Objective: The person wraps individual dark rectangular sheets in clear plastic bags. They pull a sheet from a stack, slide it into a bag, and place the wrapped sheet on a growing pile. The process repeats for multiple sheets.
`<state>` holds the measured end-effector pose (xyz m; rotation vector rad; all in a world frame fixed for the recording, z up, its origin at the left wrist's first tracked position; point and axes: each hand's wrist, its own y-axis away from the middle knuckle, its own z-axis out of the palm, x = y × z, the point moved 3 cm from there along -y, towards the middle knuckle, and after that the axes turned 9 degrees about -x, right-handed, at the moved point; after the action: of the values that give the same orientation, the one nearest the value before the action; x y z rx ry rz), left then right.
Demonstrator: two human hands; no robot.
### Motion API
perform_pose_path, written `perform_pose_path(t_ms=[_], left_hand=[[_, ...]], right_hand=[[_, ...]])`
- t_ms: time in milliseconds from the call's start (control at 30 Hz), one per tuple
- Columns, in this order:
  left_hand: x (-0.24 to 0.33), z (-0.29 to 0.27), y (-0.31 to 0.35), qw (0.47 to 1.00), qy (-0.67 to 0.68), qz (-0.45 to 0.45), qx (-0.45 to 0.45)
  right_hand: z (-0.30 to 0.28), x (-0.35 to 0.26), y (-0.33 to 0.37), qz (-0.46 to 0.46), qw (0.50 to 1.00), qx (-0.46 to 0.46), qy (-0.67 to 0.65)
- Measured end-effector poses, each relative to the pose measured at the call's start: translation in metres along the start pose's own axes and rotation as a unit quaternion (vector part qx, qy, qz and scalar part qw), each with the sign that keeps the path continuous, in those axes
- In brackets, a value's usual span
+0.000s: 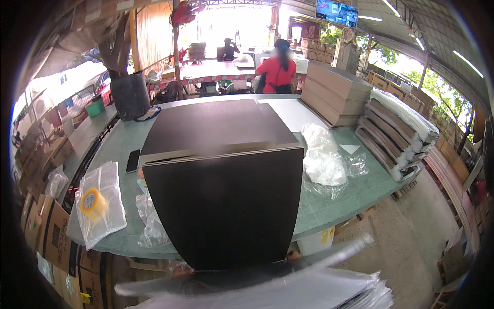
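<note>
Beside the black board point(221, 211), a plastic bag point(325, 157) lies crumpled, contents unclear. Both hands point(293, 255) are mostly hidden; I can't tell their grip.

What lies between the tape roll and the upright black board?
In the head view, right of the tape roll: flat clear plastic, a strip of green tabletop, then crumpled clear plastic beside the black board.

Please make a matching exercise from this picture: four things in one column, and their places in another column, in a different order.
1. Black board
2. Tape
3. Phone
4. Screen

A. On clear plastic
B. High up, upper right
C. Directly on the green table
D. At the picture's centre

Pairs: 1-D, 2-A, 3-C, 4-B
</note>
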<state>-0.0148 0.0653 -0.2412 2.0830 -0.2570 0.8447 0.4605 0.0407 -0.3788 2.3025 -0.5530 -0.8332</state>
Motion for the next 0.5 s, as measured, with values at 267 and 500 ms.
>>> perform_pose_path(t_ms=[267,500], left_hand=[[0.148,-0.055,0.192,0.872,0.141,0.384,-0.268],[0.058,0.030,0.012,0.973,-0.066,0.111,-0.194]], right_hand=[[-0.180,-0.178,0.284,-0.592,0.604,-0.522,-0.112],[-0.037,-0.137,0.164,-0.368,0.798,-0.461,0.123]])
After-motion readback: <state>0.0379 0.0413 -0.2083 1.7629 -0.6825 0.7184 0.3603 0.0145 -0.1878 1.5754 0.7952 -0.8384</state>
